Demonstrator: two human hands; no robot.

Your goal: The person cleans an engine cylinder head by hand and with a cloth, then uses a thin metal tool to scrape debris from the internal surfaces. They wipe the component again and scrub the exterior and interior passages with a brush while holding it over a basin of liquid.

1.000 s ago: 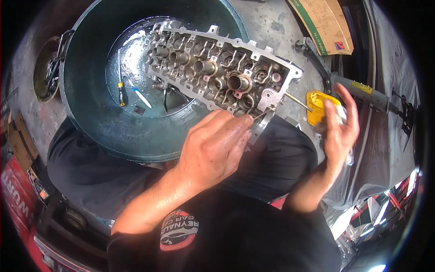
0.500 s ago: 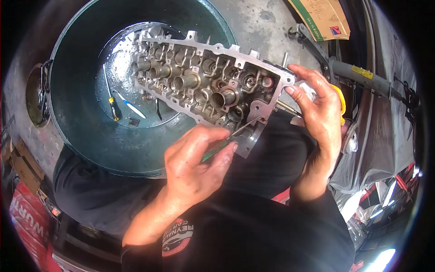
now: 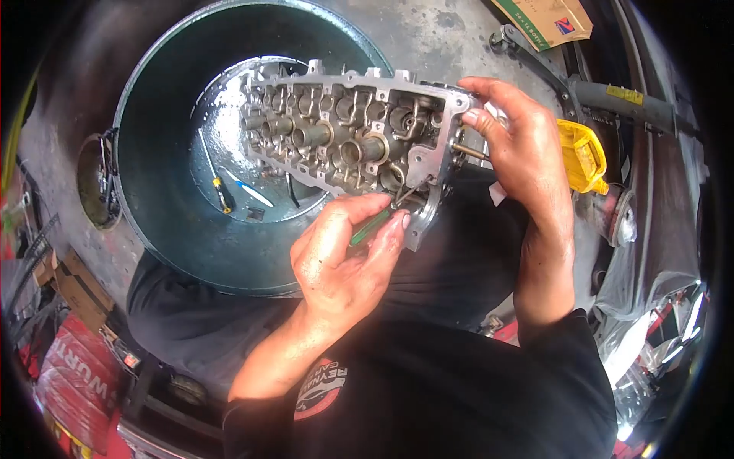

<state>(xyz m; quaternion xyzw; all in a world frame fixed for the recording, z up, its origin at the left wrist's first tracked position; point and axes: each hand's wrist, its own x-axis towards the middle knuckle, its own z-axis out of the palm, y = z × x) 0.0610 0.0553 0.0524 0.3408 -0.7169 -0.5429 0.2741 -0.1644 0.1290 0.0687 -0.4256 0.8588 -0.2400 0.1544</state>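
A metal cylinder head (image 3: 313, 113) is held tilted across the mouth of a dark green drum, its bores and tubes facing me. My right hand (image 3: 520, 138) grips its right end, with thumb and fingers around the corner. Just below that thumb, a brass-coloured rod (image 3: 468, 151) sticks out of the end. Between the thumb and fingers of my left hand (image 3: 344, 256) is a thin screwdriver (image 3: 372, 227) with a green handle. The shaft of this tool reaches into the lower right part of the head, where its tip is hard to make out.
Inside the drum (image 3: 141, 176) lie a yellow-handled screwdriver (image 3: 222, 195) and a blue-and-white slim tool (image 3: 250, 189). A yellow plastic container (image 3: 585, 157) stands beyond my right hand. At the upper right are a cardboard box (image 3: 547, 21) and a grey jack arm (image 3: 623, 103).
The whole view has shifted, with the drum now farther right. The cylinder head sits more level, and the screwdriver's shaft has moved to a steeper angle, leftward along the head.
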